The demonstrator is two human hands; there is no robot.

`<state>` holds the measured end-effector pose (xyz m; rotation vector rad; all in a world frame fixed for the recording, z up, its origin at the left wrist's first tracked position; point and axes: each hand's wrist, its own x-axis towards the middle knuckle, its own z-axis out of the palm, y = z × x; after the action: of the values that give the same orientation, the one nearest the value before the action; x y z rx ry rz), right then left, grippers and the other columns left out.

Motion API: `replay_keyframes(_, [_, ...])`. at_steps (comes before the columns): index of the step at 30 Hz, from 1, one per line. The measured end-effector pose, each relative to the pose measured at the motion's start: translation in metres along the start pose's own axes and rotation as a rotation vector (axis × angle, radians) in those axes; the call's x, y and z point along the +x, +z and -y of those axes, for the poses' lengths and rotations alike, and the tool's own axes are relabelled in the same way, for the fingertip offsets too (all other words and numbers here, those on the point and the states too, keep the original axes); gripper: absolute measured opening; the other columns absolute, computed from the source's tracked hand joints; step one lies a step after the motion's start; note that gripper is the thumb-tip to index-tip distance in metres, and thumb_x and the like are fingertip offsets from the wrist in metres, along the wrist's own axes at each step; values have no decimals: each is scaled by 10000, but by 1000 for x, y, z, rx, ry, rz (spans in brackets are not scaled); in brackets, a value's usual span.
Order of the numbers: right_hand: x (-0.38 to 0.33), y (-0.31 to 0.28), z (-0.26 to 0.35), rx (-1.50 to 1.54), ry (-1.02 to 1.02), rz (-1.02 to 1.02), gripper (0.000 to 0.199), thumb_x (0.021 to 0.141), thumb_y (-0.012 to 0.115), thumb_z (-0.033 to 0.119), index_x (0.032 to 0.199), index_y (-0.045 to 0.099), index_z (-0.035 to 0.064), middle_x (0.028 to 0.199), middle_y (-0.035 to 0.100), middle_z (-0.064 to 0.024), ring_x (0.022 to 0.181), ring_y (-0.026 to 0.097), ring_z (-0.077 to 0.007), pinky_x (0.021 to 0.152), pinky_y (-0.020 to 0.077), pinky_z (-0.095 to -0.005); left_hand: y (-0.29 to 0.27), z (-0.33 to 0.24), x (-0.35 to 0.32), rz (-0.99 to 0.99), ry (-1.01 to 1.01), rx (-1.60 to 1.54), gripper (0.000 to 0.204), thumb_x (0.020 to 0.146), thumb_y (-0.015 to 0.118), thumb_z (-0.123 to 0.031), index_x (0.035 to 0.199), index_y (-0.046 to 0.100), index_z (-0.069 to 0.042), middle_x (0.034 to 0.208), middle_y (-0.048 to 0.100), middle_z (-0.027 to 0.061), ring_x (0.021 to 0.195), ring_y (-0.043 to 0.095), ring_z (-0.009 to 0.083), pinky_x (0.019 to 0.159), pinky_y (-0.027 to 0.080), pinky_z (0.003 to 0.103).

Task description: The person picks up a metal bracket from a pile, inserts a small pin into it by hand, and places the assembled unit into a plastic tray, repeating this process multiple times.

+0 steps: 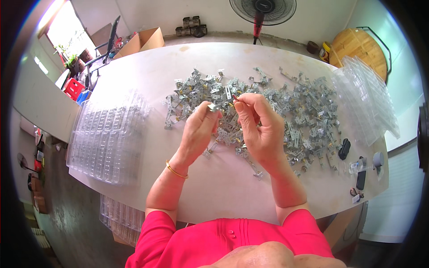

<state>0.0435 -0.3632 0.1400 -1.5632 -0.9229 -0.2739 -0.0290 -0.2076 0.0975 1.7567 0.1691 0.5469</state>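
My left hand (196, 127) is closed, thumb over curled fingers, on a small shiny metal bracket (213, 107) whose end sticks out past the thumb. To its right my right hand (262, 129) pinches a small dark reddish piece (235, 97) between thumb and forefinger; its kind is too small to make out. The two hands are close together but apart, raised above the near middle of a large pile of metal brackets (308, 116). Many pieces in the pile have slots, holes and brass-coloured bits. Both hands hide part of the pile.
Stacked clear plastic trays (107, 138) lie at the table's left, more trays (364, 96) at the right. Near the right edge are a black case (344, 148) and a tape roll (378, 159). Beyond the white table (201, 53) stand a fan (263, 9) and a cardboard box (152, 39).
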Motion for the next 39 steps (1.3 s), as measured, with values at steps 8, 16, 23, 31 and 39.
replay_keyframes(8, [-3, 5, -5, -37, 108, 138, 61, 976, 668, 99, 1022, 654, 60, 796, 678, -128, 611, 642, -246, 578, 497, -335, -2, -2, 1, 20, -53, -244, 244, 1084, 498, -223, 942, 589, -47, 722, 529, -17, 668, 478, 72, 623, 411, 247])
replay_keyframes(16, [-2, 5, -6, -74, 103, 150, 48, 974, 662, 96, 1007, 649, 63, 794, 677, -130, 634, 657, -275, 582, 497, -350, -1, 2, -1, -7, 84, -100, 213, 1087, 495, -196, 971, 571, -34, 736, 526, 2, 666, 483, 90, 609, 415, 270])
replay_keyframes(23, [-3, 2, -6, -62, 76, 161, 59, 989, 637, 89, 1024, 629, 42, 829, 681, -147, 668, 670, -287, 602, 512, -351, 2, 5, -1, -123, 435, 435, 113, 939, 545, 23, 1051, 550, 8, 832, 561, 170, 734, 563, 373, 659, 463, 426])
replay_keyframes(31, [2, -3, -5, 284, 414, 289, 137, 1019, 570, 64, 1142, 618, 25, 829, 670, -85, 716, 642, -184, 689, 519, -301, 3, 8, 2, -146, 596, 633, 164, 871, 612, 28, 1024, 566, -6, 846, 571, 143, 756, 573, 344, 686, 466, 447])
replay_keyframes(39, [4, 0, -20, 52, -46, 93, 103, 984, 658, 86, 1071, 654, 31, 1007, 656, -97, 868, 619, -176, 762, 508, -300, 10, 7, 3, -91, 702, 688, 142, 828, 638, 27, 951, 582, -18, 790, 545, 120, 716, 559, 311, 657, 452, 418])
